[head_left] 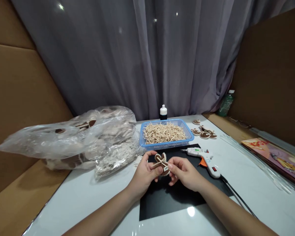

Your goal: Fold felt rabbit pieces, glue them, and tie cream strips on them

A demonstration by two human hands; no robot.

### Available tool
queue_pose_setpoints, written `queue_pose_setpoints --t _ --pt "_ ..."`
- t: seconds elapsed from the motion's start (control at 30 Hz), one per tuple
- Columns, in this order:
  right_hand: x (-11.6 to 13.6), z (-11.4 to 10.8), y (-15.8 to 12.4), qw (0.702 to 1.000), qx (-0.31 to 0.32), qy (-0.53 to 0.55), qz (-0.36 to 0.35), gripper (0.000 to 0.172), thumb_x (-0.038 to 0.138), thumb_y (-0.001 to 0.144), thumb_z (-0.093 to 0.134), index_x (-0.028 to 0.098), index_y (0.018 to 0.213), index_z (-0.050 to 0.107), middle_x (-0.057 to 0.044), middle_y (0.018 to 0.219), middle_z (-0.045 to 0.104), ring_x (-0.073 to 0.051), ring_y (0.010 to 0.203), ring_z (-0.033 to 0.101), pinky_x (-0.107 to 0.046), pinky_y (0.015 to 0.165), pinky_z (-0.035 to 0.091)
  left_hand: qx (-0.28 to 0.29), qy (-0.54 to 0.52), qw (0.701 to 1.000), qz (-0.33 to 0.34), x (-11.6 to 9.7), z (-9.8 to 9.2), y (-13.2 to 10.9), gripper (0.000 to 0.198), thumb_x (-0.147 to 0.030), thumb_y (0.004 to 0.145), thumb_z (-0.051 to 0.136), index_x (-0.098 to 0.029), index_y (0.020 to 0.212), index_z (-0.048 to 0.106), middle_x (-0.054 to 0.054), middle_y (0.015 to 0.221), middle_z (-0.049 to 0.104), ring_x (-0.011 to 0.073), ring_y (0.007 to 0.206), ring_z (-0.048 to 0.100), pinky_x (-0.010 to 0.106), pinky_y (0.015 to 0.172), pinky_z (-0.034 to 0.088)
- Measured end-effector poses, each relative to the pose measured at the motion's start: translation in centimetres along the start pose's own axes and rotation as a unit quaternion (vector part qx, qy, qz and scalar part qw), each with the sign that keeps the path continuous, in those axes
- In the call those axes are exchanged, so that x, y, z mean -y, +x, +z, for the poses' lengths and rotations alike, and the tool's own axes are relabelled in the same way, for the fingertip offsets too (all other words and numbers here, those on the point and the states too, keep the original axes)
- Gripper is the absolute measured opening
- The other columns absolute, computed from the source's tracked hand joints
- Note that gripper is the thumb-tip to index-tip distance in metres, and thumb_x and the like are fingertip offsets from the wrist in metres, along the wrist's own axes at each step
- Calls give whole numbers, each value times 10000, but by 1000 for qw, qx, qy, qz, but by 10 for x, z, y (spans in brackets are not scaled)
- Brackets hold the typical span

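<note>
Above the black mat [154,206], my left hand [146,170] is closed around a small brown fuzzy ornament [159,158] with cream edges, two ear-like lobes and a cream bow across it. Thumb and fingers of my right hand [184,172] pinch a small white label [165,168] with dark print, against the ornament's lower right side. Whether the label is stuck on cannot be made out. A white glue gun [204,159] with an orange trigger lies just beyond my right hand, its nozzle pointing left.
Behind my hands stands a blue basket [142,144] full of small cream bows [164,132]. Several finished-looking brown ornaments [204,134] lie to its right, near clear glue sticks [258,164]. Plastic bags [108,131] fill the left. A dropper bottle [163,112] stands behind the basket.
</note>
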State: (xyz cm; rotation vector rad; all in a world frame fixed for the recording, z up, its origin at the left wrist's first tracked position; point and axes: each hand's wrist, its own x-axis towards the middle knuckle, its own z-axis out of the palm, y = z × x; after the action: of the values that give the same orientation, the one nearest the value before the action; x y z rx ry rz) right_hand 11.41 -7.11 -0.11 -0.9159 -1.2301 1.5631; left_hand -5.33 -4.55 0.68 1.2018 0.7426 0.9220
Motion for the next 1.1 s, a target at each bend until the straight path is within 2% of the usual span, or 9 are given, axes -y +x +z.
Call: queue_pose_setpoints --t 0.23,0.4,0.57,0.77,0.87,0.97,1.1 --pt "3 -1 1 998 -24 -63 -20 365 487 755 601 135 697 525 53 593 493 -36 470 477 -203 481 520 -28 38 999 -12 -1 -1 0 625 -211 643 762 -234 1099 335 -44 714 612 73 567 573 134 466 398" --pt "3 -3 0 1000 -3 -17 19 386 500 721 629 119 730 571 14 623 562 -74 535 543 -217 483 525 -42 39 998 -14 -3 0 0 618 -174 644 750 -234 1095 332 -56 737 604 65 605 590 129 505 412" --pt "2 -3 -1 1000 -2 -4 17 367 479 712 651 122 770 587 1 656 575 -100 586 570 -227 480 531 -63 39 997 -23 -5 2 0 611 -168 632 750 -219 1083 341 -59 734 596 65 601 587 138 511 417" --pt "-4 3 -2 997 -14 -75 -28 354 488 766 591 143 717 531 39 604 500 -61 514 498 -175 437 482 -33 50 998 -26 -4 3 -3 602 -172 651 737 -221 1093 332 -55 716 593 74 592 574 155 511 421" --pt "-6 6 -3 996 -31 -73 -41 370 501 766 585 143 699 524 46 579 495 -46 467 473 -170 425 472 -30 38 999 -25 -5 4 -4 587 -177 653 737 -220 1084 341 -59 707 586 69 583 566 155 509 421" --pt "-4 6 -3 999 -39 -25 -27 377 507 754 599 135 714 551 23 589 546 -66 500 528 -175 438 486 -46 8 999 -21 -5 4 -2 586 -191 644 745 -217 1078 352 -48 732 592 78 604 581 151 498 414" --pt "5 3 -5 997 -60 -9 -40 356 485 763 603 132 811 624 -30 721 632 -114 634 618 -203 502 531 -74 1 997 -18 -6 6 -2 592 -201 653 739 -226 1082 331 -21 768 626 106 657 616 150 493 411"
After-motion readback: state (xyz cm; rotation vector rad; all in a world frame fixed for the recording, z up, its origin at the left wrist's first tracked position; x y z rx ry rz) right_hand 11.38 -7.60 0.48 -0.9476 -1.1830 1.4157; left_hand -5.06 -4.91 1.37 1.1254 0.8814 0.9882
